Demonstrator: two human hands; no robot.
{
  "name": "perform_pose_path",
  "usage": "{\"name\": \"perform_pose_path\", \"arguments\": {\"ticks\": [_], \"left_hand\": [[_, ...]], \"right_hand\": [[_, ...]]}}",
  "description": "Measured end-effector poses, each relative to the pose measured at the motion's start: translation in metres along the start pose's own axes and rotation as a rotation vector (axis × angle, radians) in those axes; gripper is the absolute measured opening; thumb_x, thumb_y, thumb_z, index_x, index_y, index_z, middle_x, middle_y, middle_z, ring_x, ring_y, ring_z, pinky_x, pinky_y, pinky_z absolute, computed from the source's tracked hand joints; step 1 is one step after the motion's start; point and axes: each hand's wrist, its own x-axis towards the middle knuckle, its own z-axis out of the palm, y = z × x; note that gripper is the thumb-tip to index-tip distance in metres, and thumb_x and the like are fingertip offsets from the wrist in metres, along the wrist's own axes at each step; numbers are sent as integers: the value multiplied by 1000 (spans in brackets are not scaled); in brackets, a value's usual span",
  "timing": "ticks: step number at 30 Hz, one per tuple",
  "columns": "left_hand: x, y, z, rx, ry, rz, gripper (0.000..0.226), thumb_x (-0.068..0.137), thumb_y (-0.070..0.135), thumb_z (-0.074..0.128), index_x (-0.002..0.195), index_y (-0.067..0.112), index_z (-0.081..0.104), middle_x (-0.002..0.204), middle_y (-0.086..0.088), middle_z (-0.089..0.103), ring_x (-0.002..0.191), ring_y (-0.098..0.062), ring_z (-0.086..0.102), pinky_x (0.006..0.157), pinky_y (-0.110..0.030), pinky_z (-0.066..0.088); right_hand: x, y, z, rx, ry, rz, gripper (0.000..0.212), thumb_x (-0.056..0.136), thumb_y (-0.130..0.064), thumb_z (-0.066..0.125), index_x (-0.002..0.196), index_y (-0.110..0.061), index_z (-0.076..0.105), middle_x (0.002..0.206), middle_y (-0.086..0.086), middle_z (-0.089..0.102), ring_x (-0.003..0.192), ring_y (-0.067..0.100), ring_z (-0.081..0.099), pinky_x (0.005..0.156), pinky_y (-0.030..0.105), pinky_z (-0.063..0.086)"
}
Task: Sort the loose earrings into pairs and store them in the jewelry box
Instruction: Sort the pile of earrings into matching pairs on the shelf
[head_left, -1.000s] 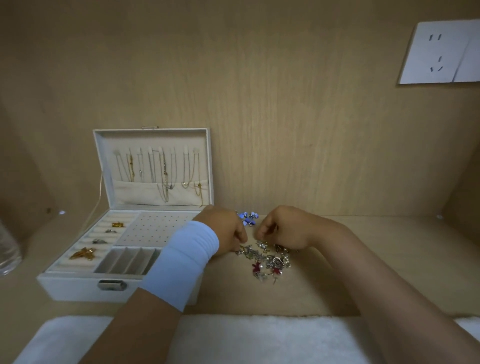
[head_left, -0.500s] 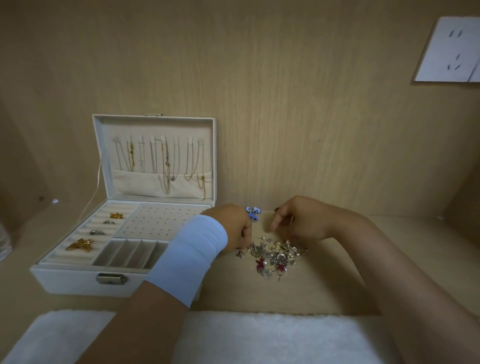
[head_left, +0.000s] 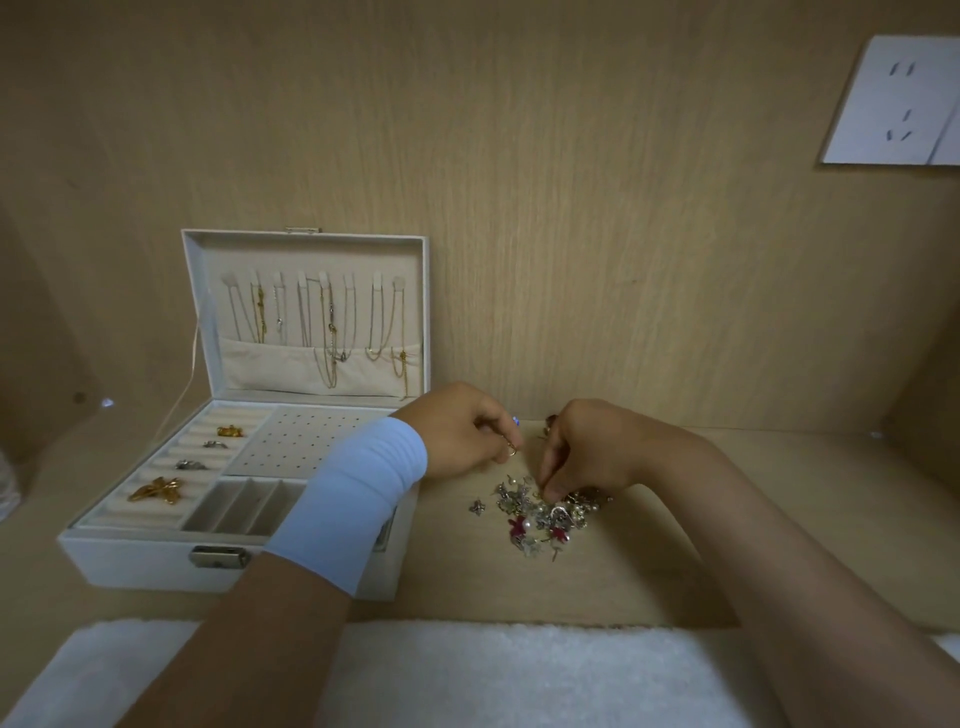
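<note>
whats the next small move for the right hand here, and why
Probably lift one earring from the earring pile with the right hand, whose fingertips are down in it, and hold it beside the gold hoop earring that the left hand pinches, to check for a match.

On the table (head_left: 649, 571), earring pile (head_left: 540, 512) sits right of the jewelry box (head_left: 156, 564); left hand (head_left: 460, 436) with hoop earring (head_left: 511, 451) between them, right hand (head_left: 589, 449) on the pile. Before the box lies a mat (head_left: 467, 675); socket (head_left: 893, 101) behind it, upper right.
</note>
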Motion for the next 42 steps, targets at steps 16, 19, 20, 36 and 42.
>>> {"name": "perform_pose_path", "arguments": {"ticks": [16, 19, 20, 36, 42], "left_hand": [[-2, 5, -8, -580, 296, -129, 5, 83, 20, 78, 87, 20, 76, 77, -1, 75, 57, -9, 63, 50, -19, 48], [-4, 8, -9, -648, 303, -174, 15, 80, 24, 80, 92, 16, 75, 64, 0, 70, 49, -8, 57, 45, -20, 44], [-4, 9, -9, -655, 307, -186, 19, 79, 26, 81, 93, 15, 74, 63, -1, 69, 47, -8, 56, 45, -20, 44], [-4, 4, -16, -523, 308, -144, 14, 81, 20, 79, 93, 17, 73, 83, -8, 76, 60, -12, 65, 51, -21, 48], [3, -8, -20, 44, 338, -60, 7, 86, 20, 71, 87, 24, 77, 81, 17, 67, 83, -1, 62, 81, -22, 48]], "right_hand": [[-4, -14, -18, 759, 374, -134, 13, 87, -6, 73, 94, -16, 79, 57, 10, 64, 56, 27, 57, 43, 24, 43], [-5, -19, -16, 806, 394, -152, 16, 80, -6, 80, 96, -11, 79, 59, 9, 66, 52, 20, 55, 43, 23, 44], [-6, -21, -16, 805, 396, -165, 17, 79, -5, 81, 95, -12, 79, 62, 9, 67, 50, 18, 54, 44, 23, 45], [3, -16, -6, 603, 504, -261, 5, 83, -18, 80, 86, -22, 81, 65, -1, 71, 53, 5, 57, 56, 24, 47], [16, -7, 20, 204, 286, -82, 9, 87, -25, 75, 93, -23, 81, 89, -12, 75, 79, -5, 66, 75, 13, 48]]}}
